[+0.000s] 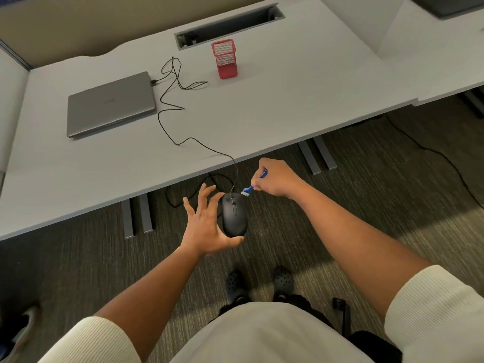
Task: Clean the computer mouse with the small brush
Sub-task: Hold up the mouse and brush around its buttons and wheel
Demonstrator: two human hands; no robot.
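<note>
A black wired computer mouse [234,215] is held in the air just in front of the desk edge, top side facing me. My left hand [207,226] holds it between the thumb at its rear end and the index finger at its front; the other fingers spread out free. My right hand [277,181] pinches a small blue brush [251,186] with white bristles. The bristles touch the front right corner of the mouse.
The mouse cable [172,113] trails over the white desk [262,116] to a closed grey laptop [111,104] at the left. A red mesh pen holder [224,58] stands further back, near a cable slot [230,24]. Carpet and desk legs lie below.
</note>
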